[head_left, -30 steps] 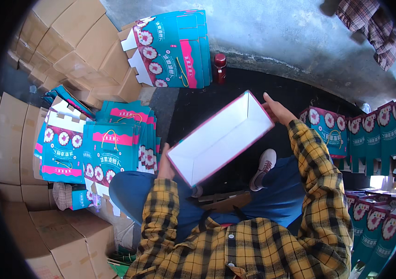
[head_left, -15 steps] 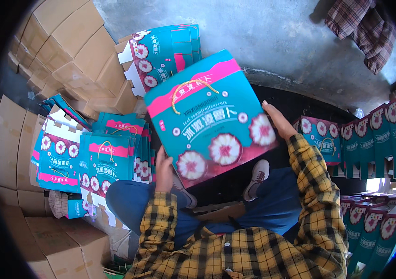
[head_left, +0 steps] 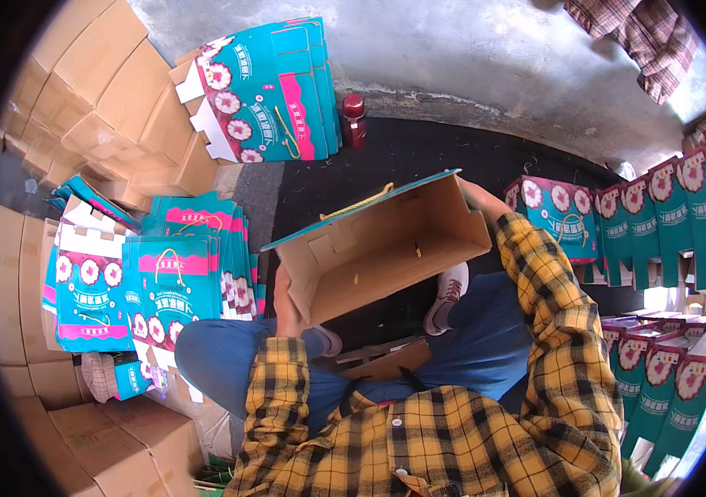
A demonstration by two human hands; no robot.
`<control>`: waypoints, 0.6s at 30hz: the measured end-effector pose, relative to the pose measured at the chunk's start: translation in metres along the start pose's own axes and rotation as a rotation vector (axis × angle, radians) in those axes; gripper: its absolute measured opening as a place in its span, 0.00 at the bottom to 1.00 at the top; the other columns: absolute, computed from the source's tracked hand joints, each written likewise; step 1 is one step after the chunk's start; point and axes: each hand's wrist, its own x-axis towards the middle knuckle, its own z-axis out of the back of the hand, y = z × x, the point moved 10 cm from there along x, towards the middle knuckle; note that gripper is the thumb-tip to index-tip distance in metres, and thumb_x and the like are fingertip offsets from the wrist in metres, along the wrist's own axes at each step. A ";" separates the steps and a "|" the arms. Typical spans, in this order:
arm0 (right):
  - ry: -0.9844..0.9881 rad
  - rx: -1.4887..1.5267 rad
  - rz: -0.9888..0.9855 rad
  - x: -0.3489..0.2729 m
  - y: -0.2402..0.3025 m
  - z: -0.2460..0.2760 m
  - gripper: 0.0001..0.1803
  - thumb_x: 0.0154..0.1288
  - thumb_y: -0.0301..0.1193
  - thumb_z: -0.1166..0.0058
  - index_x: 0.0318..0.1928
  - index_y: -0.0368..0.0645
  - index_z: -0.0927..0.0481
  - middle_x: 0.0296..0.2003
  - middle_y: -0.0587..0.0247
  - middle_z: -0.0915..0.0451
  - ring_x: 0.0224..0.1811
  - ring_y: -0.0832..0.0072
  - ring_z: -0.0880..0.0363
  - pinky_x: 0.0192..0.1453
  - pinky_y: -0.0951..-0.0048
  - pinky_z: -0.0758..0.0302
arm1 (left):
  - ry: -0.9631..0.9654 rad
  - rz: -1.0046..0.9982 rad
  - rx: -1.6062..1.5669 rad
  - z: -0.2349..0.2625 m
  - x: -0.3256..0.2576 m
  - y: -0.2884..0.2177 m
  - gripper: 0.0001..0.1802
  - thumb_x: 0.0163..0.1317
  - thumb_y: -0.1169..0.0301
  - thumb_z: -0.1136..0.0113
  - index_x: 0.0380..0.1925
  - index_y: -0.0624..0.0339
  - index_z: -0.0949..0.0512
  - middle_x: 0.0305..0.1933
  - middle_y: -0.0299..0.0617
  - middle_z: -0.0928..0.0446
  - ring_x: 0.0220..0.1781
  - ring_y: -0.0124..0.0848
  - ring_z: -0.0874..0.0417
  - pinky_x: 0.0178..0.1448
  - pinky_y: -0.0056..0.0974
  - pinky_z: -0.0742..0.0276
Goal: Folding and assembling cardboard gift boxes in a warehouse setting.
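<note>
Between my two hands is a teal cardboard gift box (head_left: pixel 378 257), tipped so that its open side faces me. Its plain brown inside shows, with small yellow rope ends hanging through the walls. A yellow rope handle (head_left: pixel 357 201) lies along the far outer face. My left hand (head_left: pixel 287 305) grips the left end wall, its fingers partly hidden behind the board. At the right end my right hand (head_left: pixel 485 201) holds the other wall, fingers mostly out of sight.
Flat printed cartons (head_left: pixel 171 277) lie stacked at left, others (head_left: pixel 287 91) lean at the wall. Brown cartons (head_left: pixel 113 83) pile up far left. A red flask (head_left: pixel 354 120) stands on the dark floor. Folded boxes (head_left: pixel 660 207) line the right side. Checked cloth (head_left: pixel 660 45) hangs on the wall.
The box has tilted, from its printed front facing me to its open brown inside. Both hands have stayed on its ends. My view has shifted slightly, and the red flask now shows.
</note>
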 end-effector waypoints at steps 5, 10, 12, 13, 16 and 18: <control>-0.043 -0.097 -0.054 0.001 -0.001 -0.006 0.39 0.77 0.63 0.58 0.64 0.41 0.21 0.59 0.53 0.20 0.61 0.63 0.23 0.64 0.54 0.26 | -0.110 0.021 0.080 0.023 0.008 0.013 0.36 0.82 0.47 0.59 0.76 0.64 0.38 0.72 0.50 0.29 0.73 0.38 0.29 0.77 0.42 0.35; -0.035 -0.936 0.079 -0.019 0.050 -0.050 0.33 0.74 0.57 0.51 0.52 0.37 0.14 0.46 0.46 0.14 0.50 0.58 0.14 0.56 0.55 0.20 | -0.279 -0.209 0.792 0.007 -0.019 -0.032 0.34 0.82 0.48 0.58 0.73 0.65 0.34 0.75 0.55 0.35 0.77 0.47 0.34 0.80 0.47 0.41; -0.079 -1.202 0.255 -0.032 0.064 -0.065 0.31 0.73 0.55 0.49 0.50 0.36 0.14 0.45 0.43 0.13 0.48 0.53 0.13 0.54 0.54 0.19 | -0.159 -0.269 0.816 -0.030 -0.020 -0.044 0.32 0.82 0.50 0.55 0.71 0.66 0.32 0.75 0.57 0.35 0.77 0.49 0.35 0.80 0.47 0.42; -0.111 -1.460 0.447 -0.044 0.076 -0.085 0.29 0.72 0.52 0.47 0.47 0.34 0.14 0.43 0.41 0.13 0.47 0.49 0.13 0.53 0.53 0.18 | -0.052 -0.332 0.847 -0.049 -0.022 -0.051 0.30 0.81 0.52 0.53 0.69 0.66 0.30 0.74 0.59 0.35 0.77 0.51 0.35 0.80 0.48 0.43; -0.095 -1.563 0.416 -0.044 0.067 -0.114 0.25 0.72 0.48 0.45 0.41 0.35 0.12 0.42 0.42 0.13 0.49 0.48 0.14 0.53 0.51 0.18 | 0.005 -0.295 0.987 -0.060 -0.028 -0.049 0.30 0.76 0.52 0.44 0.64 0.67 0.26 0.71 0.62 0.32 0.74 0.54 0.33 0.78 0.50 0.39; -0.032 -1.572 0.317 -0.037 0.055 -0.116 0.28 0.75 0.49 0.49 0.38 0.34 0.12 0.40 0.41 0.13 0.50 0.48 0.14 0.56 0.51 0.19 | 0.060 -0.337 1.102 -0.073 -0.032 -0.055 0.31 0.72 0.50 0.39 0.59 0.69 0.23 0.66 0.63 0.26 0.71 0.56 0.29 0.75 0.52 0.35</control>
